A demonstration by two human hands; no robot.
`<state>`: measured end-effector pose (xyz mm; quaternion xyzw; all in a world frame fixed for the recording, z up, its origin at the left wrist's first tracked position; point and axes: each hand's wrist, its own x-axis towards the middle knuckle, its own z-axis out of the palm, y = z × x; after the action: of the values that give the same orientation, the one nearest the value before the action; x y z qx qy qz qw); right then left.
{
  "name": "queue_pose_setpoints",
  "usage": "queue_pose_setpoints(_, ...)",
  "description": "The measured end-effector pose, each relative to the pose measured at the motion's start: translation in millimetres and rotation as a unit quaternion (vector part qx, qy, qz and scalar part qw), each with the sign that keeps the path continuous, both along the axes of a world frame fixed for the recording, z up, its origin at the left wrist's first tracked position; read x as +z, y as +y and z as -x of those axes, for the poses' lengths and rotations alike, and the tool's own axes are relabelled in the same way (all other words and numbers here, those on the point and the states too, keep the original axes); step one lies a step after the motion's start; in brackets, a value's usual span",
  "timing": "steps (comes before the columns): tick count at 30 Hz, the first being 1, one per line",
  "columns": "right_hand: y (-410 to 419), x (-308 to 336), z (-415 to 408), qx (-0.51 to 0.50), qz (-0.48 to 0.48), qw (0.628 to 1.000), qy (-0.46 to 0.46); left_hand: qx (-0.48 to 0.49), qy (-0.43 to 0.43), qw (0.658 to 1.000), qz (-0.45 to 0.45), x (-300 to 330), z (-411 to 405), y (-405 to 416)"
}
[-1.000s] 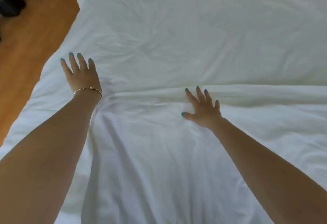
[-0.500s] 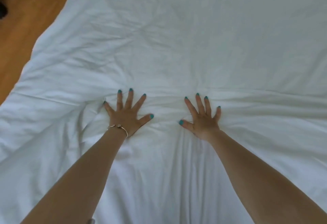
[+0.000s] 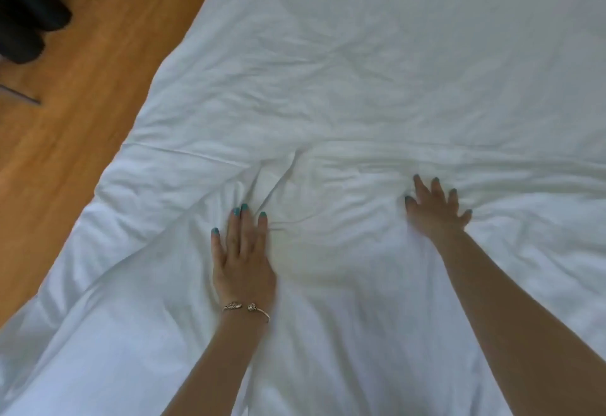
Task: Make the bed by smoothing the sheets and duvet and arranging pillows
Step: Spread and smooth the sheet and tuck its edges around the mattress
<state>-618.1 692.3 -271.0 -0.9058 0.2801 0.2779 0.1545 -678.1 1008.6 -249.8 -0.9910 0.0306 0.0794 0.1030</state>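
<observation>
A white duvet covers the near half of the bed, and its folded top edge runs across the middle of the view. Beyond that edge lies the wrinkled white sheet. My left hand, with a bracelet at the wrist, presses flat on the duvet with its fingers close together, just below a bunch of creases. My right hand lies flat with spread fingers on the duvet near its top edge. No pillow is in view.
A wooden floor runs along the left side of the bed. Dark objects stand on the floor at the top left corner. The bed's left edge slants from top centre down to the lower left.
My hands have slid apart along the duvet's top edge, the left one closing its fingers together. The view has shifted, bringing more floor into sight at left.
</observation>
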Motion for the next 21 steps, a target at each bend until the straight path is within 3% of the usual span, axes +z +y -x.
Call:
queue_pose_setpoints(2,73,18,18,0.017,-0.034,0.998,-0.05,0.013,0.032,0.999,-0.001,8,20,37)
queue_pose_setpoints(6,195,41,30,0.233,-0.084,0.962,-0.117,-0.021,0.023,0.998,0.06,13,22,111)
queue_pose_setpoints(11,256,51,2,0.214,-0.174,0.955,-0.108,-0.213,0.145,0.959,0.12,50,-87,184)
queue_pose_setpoints(13,268,49,-11,0.213,-0.169,0.957,-0.104,-0.182,0.118,0.972,0.087,74,-160,223)
queue_pose_setpoints(15,281,46,-23,0.211,-0.147,0.961,-0.099,-0.109,0.01,0.994,0.002,96,-212,253)
queue_pose_setpoints(17,294,41,-35,0.217,-0.121,0.964,-0.092,-0.046,-0.034,0.998,0.026,95,-233,265)
queue_pose_setpoints(19,303,36,-45,0.23,-0.08,0.967,-0.079,-0.031,0.045,0.988,0.146,83,-224,256)
queue_pose_setpoints(21,302,32,-58,0.232,-0.045,0.97,-0.061,-0.049,0.161,0.969,0.18,58,-196,246)
